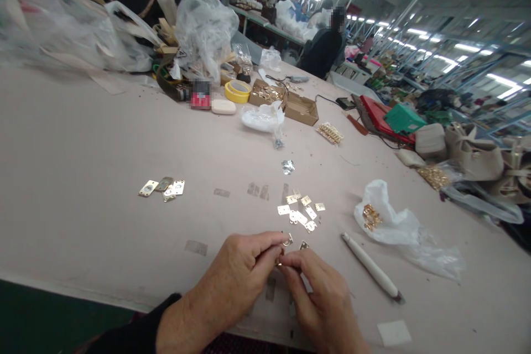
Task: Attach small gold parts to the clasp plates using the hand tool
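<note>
My left hand [243,265] and my right hand [321,285] meet low in the middle of the head view. Their thumbs and fingertips pinch a small gold metal fitting [279,261] between them, mostly hidden by the fingers. Just past the fingertips lies another gold piece [289,240], and a dark-holed plate [304,245] sits by my right index finger. A loose group of small gold plates [301,215] is spread a little farther off. Several larger gold plates [164,187] overlap to the left. Shiny silver discs [287,166] form a small heap beyond.
To the right are a white pen-like tool [371,266] and a plastic bag [388,215] with gold fittings on it. Farther back stand cardboard boxes [301,109], yellow tape [237,91] and plastic bags [205,30]. Handbags [475,157] line the right side. A person [323,47] sits in the background.
</note>
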The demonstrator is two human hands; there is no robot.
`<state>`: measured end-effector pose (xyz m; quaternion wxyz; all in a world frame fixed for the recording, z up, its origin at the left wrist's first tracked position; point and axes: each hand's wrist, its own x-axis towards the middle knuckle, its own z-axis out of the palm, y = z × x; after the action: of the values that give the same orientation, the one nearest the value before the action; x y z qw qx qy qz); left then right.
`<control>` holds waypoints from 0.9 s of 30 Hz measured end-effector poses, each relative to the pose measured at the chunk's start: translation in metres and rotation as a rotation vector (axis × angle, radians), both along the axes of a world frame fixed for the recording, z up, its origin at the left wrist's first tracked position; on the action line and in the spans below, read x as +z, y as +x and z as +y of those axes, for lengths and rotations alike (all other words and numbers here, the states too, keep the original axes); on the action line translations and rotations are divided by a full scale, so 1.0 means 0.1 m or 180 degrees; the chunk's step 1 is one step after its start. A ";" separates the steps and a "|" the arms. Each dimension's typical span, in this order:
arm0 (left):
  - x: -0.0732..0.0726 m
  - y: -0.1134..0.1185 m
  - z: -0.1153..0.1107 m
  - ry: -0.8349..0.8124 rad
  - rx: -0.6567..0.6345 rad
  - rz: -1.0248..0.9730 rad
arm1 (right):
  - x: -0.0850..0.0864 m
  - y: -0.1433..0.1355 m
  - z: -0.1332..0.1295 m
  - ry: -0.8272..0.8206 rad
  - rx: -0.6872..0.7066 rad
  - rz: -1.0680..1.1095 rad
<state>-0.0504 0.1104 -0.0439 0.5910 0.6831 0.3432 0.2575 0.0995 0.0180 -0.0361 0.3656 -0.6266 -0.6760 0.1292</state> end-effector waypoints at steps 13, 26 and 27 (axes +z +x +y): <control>-0.05 0.02 -0.12 -0.0683 0.0515 -0.0451 | -0.17 -0.25 -0.05 -0.0769 -0.1059 0.1944; -0.05 -0.08 -0.03 0.1561 0.0114 -0.0855 | -0.51 -0.17 -0.04 -0.0216 -0.0935 0.2171; -0.05 -0.09 -0.01 0.1731 0.0096 -0.0873 | -0.52 -0.17 -0.02 -0.0189 -0.0869 0.2164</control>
<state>-0.0592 0.1091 -0.0490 0.4234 0.7699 0.1887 0.4385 0.0824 0.0158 -0.0880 0.5649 -0.6426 -0.4220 0.2997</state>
